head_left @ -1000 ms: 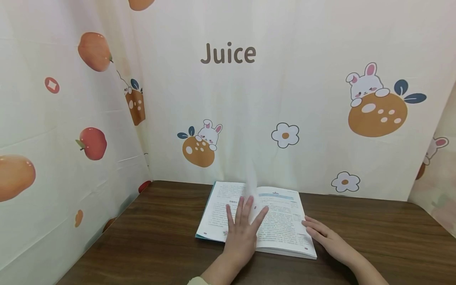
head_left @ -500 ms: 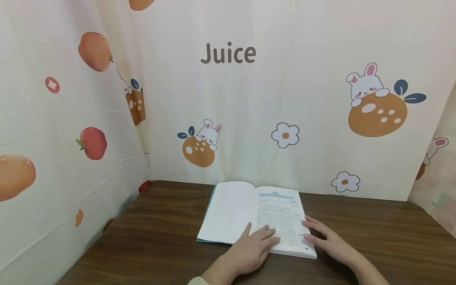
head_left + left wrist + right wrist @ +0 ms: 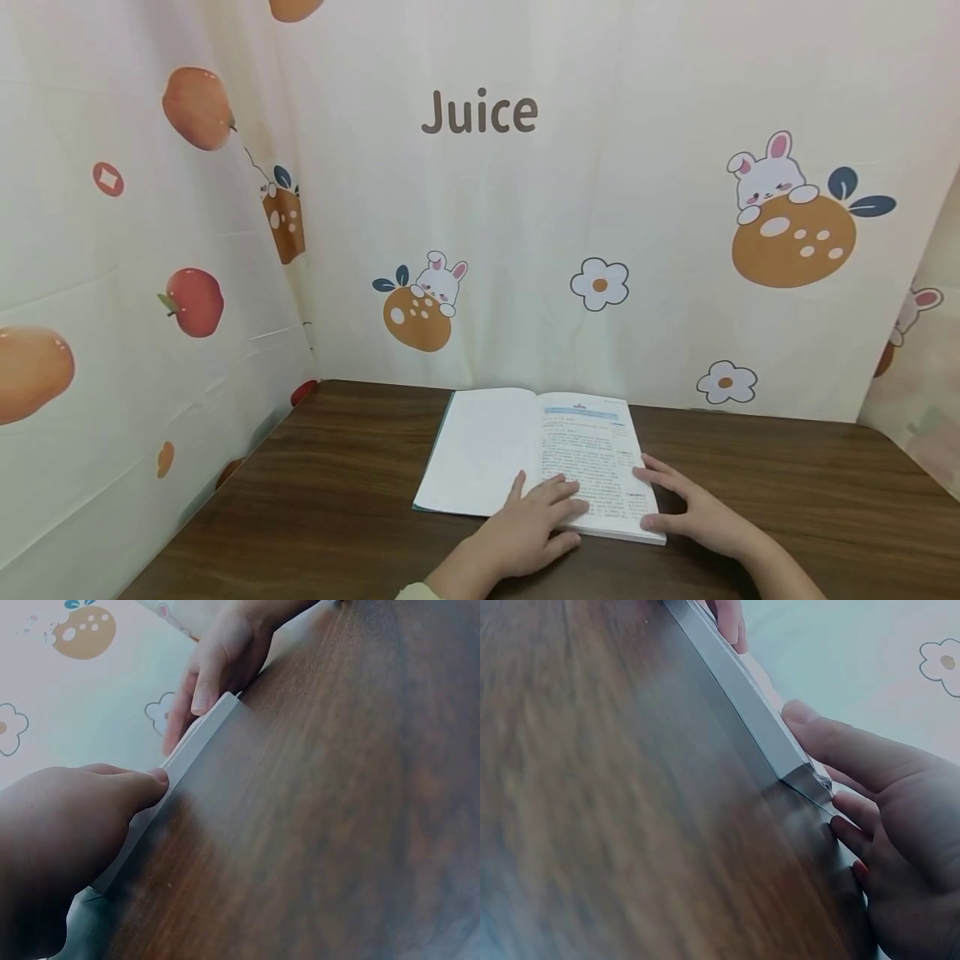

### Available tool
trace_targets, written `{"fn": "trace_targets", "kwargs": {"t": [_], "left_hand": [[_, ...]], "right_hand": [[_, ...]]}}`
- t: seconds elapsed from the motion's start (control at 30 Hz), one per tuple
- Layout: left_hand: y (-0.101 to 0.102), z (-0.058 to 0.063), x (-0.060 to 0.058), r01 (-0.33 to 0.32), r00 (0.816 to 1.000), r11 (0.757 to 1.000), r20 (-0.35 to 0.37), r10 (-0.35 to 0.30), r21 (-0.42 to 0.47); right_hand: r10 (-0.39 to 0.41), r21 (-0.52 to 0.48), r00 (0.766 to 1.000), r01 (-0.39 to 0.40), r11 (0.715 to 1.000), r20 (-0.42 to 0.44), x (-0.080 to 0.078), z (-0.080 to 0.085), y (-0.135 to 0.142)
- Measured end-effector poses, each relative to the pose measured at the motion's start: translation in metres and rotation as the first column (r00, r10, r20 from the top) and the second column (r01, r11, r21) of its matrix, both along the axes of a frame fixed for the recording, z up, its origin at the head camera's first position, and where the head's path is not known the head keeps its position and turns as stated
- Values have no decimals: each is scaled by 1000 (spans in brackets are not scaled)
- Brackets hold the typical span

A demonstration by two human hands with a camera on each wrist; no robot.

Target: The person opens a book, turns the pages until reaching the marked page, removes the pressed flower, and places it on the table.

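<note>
An open book (image 3: 480,450) lies on the table. Its left page is blank white, while the right page (image 3: 592,442) carries printed text and a blue heading band. My left hand (image 3: 525,527) rests near the book's lower middle, its fingers spread across the bottom of the right page. The thumb lies by the front edge. At the lower right corner, my right hand (image 3: 703,515) touches the book with its thumb and index finger on the page margin. In the right wrist view, the other fingers of the right hand (image 3: 907,810) lie beside the thick page block (image 3: 750,705).
The brown wood-grain table (image 3: 330,492) extends on both sides of the book. Behind it hangs a pale curtain (image 3: 510,217) printed with rabbits, fruit and the word Juice. Another curtain (image 3: 75,250) hangs along the left side.
A page has turned over to the left, leaving a blank left page. My left hand has come down onto the lower pages. The right thumb has moved slightly down and left onto the corner.
</note>
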State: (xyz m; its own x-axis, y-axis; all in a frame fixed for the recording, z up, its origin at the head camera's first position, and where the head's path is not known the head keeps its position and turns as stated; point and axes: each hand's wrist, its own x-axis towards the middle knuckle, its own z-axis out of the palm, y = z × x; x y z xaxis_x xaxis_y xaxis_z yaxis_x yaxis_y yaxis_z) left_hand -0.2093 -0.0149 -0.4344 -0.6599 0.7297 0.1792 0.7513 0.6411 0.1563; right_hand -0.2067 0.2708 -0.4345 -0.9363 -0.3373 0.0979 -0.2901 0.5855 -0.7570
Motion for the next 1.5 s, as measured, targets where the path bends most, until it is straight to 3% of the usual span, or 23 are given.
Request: {"fn": "trace_targets", "kwargs": {"t": [0.33,0.53,0.67,0.77,0.9,1.0,1.1,1.17,1.27,1.5], "left_hand": [[4,2,2,-102,992,992,-65,107,69],[5,2,1,-126,987,985,-84,137,120],[5,2,-1,-101,976,973,-167,137,206],[4,1,-2,-71,951,964,-276,143,255],[2,1,-3,-63,891,953,-414,188,297],[1,1,-5,-125,832,928,-472,291,351],[1,1,-5,-222,782,897,-480,397,381],[1,2,-5,-276,763,885,-475,439,374],[1,3,-4,-316,761,885,-466,451,342],[0,2,-6,-348,790,896,-428,439,276]], "right_hand": [[-135,42,989,137,990,-57,-2,-4,-6],[-176,50,984,175,983,13,-2,0,-8],[-153,-36,984,157,987,86,-1,4,-8],[-121,-99,984,134,986,129,-1,7,-9],[-103,-116,985,120,986,139,-1,7,-9],[-102,-120,986,118,986,134,-2,7,-10],[-107,-112,986,122,986,129,-2,6,-10],[-111,-106,986,124,987,123,-2,6,-10],[-117,-99,986,129,987,116,-2,5,-10],[-128,-80,986,137,987,111,-2,5,-10]]}}
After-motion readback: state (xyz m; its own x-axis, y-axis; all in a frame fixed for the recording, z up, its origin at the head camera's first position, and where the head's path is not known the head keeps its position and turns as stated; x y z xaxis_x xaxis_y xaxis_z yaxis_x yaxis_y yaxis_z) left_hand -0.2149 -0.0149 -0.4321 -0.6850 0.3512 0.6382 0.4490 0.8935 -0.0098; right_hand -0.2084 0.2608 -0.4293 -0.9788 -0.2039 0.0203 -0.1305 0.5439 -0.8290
